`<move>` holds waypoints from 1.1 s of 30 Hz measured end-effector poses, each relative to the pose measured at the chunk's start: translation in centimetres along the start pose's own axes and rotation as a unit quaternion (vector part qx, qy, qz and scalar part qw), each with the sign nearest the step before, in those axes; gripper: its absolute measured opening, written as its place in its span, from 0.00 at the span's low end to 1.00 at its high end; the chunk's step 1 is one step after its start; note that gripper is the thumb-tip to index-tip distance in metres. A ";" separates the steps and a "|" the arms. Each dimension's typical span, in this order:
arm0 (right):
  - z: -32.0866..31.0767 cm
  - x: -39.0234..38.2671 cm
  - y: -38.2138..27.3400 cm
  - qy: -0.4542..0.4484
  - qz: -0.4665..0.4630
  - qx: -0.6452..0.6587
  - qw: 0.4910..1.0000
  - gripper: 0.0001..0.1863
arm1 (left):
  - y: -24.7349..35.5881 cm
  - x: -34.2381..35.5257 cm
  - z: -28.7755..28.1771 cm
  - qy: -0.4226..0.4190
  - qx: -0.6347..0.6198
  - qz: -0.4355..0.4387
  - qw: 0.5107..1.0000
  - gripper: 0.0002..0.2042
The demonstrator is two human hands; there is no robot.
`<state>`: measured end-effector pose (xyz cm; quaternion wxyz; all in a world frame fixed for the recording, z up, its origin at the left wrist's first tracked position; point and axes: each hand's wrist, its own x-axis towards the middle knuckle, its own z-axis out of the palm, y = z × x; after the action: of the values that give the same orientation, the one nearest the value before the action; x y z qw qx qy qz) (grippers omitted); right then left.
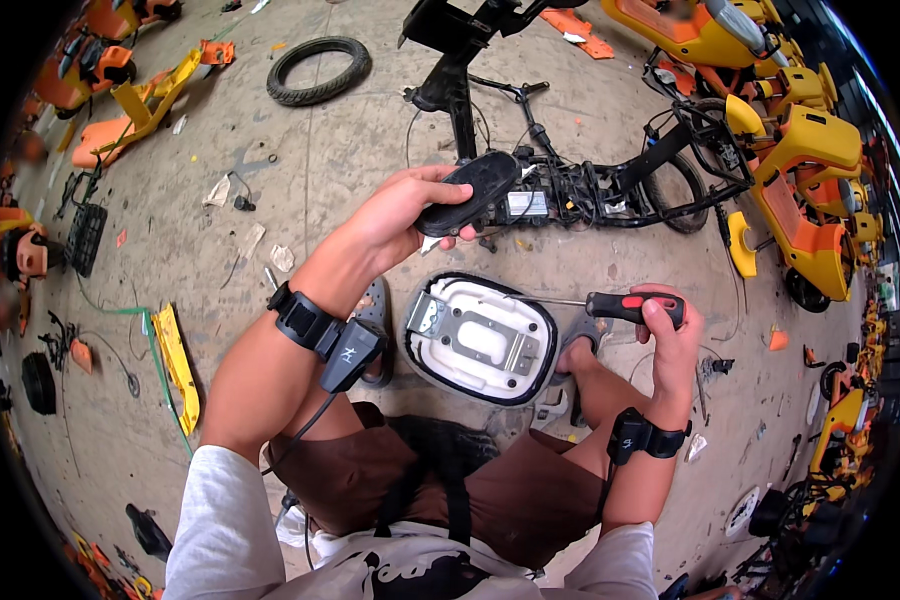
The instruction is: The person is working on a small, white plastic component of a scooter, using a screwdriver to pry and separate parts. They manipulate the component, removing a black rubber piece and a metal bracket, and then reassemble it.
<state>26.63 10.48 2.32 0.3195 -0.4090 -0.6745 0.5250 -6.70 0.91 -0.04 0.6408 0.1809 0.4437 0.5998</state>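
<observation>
My left hand [402, 212] grips a black oval pad [480, 188], thumb on top and fingers beneath, in front of a stripped scooter frame [595, 190]. A screwdriver [610, 304] with a black and red handle is in my closed right hand [674, 338]. Its thin shaft points left, and the tip appears over the far edge of an upturned scooter seat [535, 322]. That seat lies between my feet, its white underside up, with a black rim. A metal hinge plate [427, 316] and a metal bracket [521, 352] are on the underside.
A loose tyre [320, 72] lies on the concrete floor at the far left. Yellow scooters [808, 185] crowd the right side. A yellow panel strip [175, 370] lies to my left, and a black battery-like block [86, 240] beyond it. Cables and paper scraps are scattered about.
</observation>
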 end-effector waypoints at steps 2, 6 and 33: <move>-0.2 0.1 0.2 0.015 -0.024 0.076 0.997 0.16 | 0.0 0.2 -0.1 -0.005 0.004 0.005 1.000 0.21; -0.3 0.2 0.3 0.057 -0.051 0.151 0.985 0.22 | 0.0 0.0 0.4 0.000 0.053 0.008 0.999 0.22; 2.6 -2.2 -0.7 0.183 -0.272 -0.073 0.942 0.25 | 0.0 -1.6 1.9 -0.041 0.318 -0.022 0.947 0.22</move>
<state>25.25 7.25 2.32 0.5372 -0.3212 -0.7266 0.2833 -4.99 0.00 1.58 0.5803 0.3901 0.5887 0.4057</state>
